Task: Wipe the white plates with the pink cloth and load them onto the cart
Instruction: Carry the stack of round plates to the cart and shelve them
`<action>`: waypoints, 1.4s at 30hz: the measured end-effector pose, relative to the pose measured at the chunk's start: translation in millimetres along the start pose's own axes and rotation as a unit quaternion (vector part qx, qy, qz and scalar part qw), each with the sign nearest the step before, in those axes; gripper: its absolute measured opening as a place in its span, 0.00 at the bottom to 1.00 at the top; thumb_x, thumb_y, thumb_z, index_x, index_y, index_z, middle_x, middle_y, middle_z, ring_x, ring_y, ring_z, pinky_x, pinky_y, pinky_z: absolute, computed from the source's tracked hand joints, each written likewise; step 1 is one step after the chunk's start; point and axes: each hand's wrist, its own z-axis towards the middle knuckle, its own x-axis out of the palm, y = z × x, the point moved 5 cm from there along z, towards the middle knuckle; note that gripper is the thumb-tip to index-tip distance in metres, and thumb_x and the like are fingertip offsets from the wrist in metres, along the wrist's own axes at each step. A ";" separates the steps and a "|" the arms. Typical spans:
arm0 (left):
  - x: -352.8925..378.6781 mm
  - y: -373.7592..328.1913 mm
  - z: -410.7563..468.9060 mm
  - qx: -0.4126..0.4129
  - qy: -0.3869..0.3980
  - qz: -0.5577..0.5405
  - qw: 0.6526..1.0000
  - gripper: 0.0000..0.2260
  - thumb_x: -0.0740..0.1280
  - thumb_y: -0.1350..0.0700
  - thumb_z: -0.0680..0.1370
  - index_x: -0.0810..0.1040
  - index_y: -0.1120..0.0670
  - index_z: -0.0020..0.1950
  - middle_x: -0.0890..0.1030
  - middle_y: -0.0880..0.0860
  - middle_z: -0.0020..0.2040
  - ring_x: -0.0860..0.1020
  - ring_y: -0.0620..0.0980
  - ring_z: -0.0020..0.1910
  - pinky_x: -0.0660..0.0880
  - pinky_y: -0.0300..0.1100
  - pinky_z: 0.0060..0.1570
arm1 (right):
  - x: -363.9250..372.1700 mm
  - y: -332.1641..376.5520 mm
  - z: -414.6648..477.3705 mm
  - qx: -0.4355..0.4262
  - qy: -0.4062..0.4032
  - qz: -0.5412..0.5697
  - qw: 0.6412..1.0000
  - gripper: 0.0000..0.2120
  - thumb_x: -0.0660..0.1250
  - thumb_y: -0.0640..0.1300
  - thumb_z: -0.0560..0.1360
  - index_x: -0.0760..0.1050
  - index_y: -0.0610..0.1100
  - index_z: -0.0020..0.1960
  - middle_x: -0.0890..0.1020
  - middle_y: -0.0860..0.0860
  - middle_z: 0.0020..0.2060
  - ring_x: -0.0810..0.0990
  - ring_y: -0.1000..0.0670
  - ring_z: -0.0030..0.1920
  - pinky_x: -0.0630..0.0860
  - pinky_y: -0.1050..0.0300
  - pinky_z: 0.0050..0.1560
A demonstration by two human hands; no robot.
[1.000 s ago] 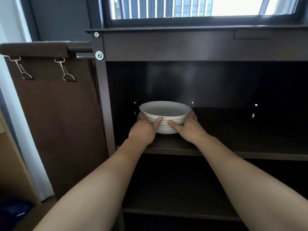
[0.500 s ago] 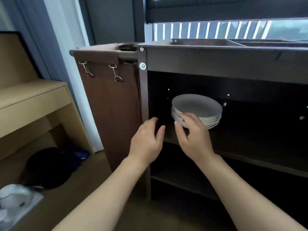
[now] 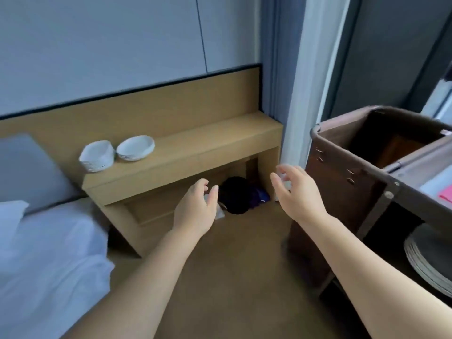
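No readable text, label, brand, number or sign anywhere in frame. White plates (image 3: 135, 147) at centre left: plain, unmarked. Brown cart (image 3: 347, 182) at right: bare panels, metal clips and screws only, no lettering. Pink patch at far right edge: no print discernible. Dark objects under wooden shelf (image 3: 186, 152) at centre: too blurred to show any marking.

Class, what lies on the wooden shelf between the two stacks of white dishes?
Nothing. In the head view, the left stack and the right stack sit nearly touching, with only a sliver of bare wooden shelf between.
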 end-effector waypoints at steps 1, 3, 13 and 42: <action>-19.7 14.6 -3.5 -0.027 -0.013 0.006 1.000 0.21 0.54 0.42 0.81 0.69 0.51 0.69 0.77 0.48 0.61 0.76 0.49 0.56 0.74 0.45 0.52 | 10.2 15.7 4.5 -0.010 0.018 0.008 1.000 0.20 0.60 0.54 0.80 0.71 0.46 0.69 0.76 0.52 0.60 0.77 0.53 0.57 0.73 0.63 0.53; -54.4 44.0 -11.0 -0.073 -0.037 0.010 0.997 0.22 0.54 0.41 0.81 0.69 0.51 0.70 0.77 0.47 0.62 0.76 0.49 0.56 0.74 0.46 0.53 | 32.9 45.4 11.6 -0.033 0.048 0.020 0.998 0.22 0.60 0.55 0.80 0.71 0.46 0.70 0.76 0.51 0.63 0.77 0.52 0.57 0.75 0.57 0.56; -131.7 189.4 23.3 -0.190 -0.108 -0.003 0.976 0.22 0.55 0.41 0.81 0.69 0.53 0.69 0.76 0.48 0.63 0.76 0.51 0.59 0.74 0.48 0.56 | 183.8 136.4 62.2 -0.074 0.170 0.008 0.983 0.23 0.59 0.55 0.80 0.68 0.44 0.72 0.75 0.48 0.63 0.76 0.51 0.53 0.73 0.57 0.54; -31.5 490.8 435.0 -0.355 -0.021 -0.002 0.934 0.28 0.54 0.42 0.82 0.56 0.56 0.77 0.66 0.53 0.74 0.71 0.55 0.68 0.71 0.49 0.61 | 656.1 140.6 431.0 -0.018 0.363 -0.028 0.931 0.24 0.56 0.52 0.82 0.60 0.42 0.74 0.71 0.41 0.65 0.73 0.41 0.61 0.69 0.52 0.52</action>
